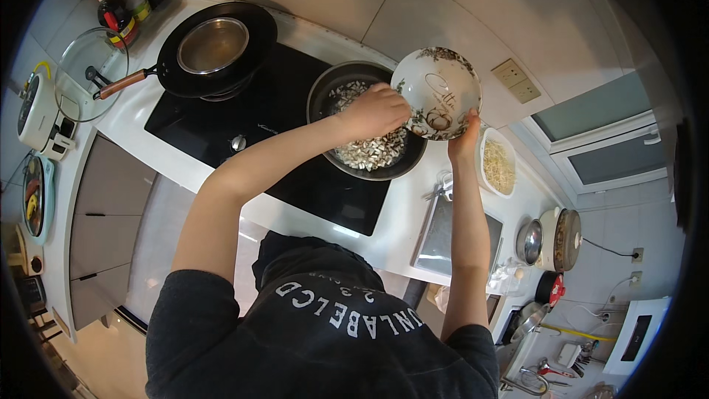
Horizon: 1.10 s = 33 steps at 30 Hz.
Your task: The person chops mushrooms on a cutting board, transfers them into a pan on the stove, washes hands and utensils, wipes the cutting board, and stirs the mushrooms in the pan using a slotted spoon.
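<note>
My right hand [464, 136] grips the rim of a white patterned bowl [443, 86], which is tilted over the right side of a dark frying pan [318, 94]. No food shows on the bowl's visible inner face. Over the pan, my left hand [379, 111] is curled beside the bowl's left edge. Its fingertips are hidden, so I cannot tell whether it holds anything. Small diced pale and brown pieces [374, 152] lie in the pan, heaped towards the near side and spread more thinly at the far left. The pan rests on a black glass cooktop [282, 172].
A wok [166, 66] holding a metal bowl [213, 44] occupies the cooktop's left end. Left of it are a glass lid [83, 83] and sauce bottles [116, 19]. A white container of pale shreds [498, 160], a sink [443, 227] and a steel bowl [530, 241] are on the right.
</note>
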Tool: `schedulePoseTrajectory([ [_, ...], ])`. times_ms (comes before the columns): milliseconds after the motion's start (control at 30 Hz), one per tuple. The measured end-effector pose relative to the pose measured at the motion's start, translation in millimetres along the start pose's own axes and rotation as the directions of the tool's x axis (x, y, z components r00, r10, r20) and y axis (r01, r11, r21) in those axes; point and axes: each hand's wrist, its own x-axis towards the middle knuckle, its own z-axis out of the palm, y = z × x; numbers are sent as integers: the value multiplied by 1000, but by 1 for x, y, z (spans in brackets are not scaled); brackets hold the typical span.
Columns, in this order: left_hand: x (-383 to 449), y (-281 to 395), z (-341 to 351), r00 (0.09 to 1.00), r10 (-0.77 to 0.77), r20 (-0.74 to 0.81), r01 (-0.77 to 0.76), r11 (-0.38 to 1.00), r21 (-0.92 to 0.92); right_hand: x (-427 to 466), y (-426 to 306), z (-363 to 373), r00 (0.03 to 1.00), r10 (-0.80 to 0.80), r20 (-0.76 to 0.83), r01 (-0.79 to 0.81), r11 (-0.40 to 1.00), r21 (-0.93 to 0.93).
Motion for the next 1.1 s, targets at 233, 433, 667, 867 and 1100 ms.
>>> schedulePoseTrajectory([
  [233, 82, 22, 21, 864, -444, -238, 148, 676, -722, -26, -20, 47, 986, 143, 82, -142, 990, -15],
  [433, 70, 60, 46, 979, -205, -13, 128, 659, -741, -14, -22, 41, 998, 63, 5, -62, 994, -91],
  [667, 0, 25, 36, 944, -70, 323, 39, 994, 102, -10, -17, 12, 995, -100, 1, 95, 941, -324],
  [867, -23, -29, 39, 902, -272, 336, 99, 886, 452, -19, -10, 10, 986, -162, -37, 128, 884, -450],
  [1100, -5, -20, 65, 718, -665, 205, 689, 639, -343, -25, -12, 20, 971, -232, -58, 188, 892, -411],
])
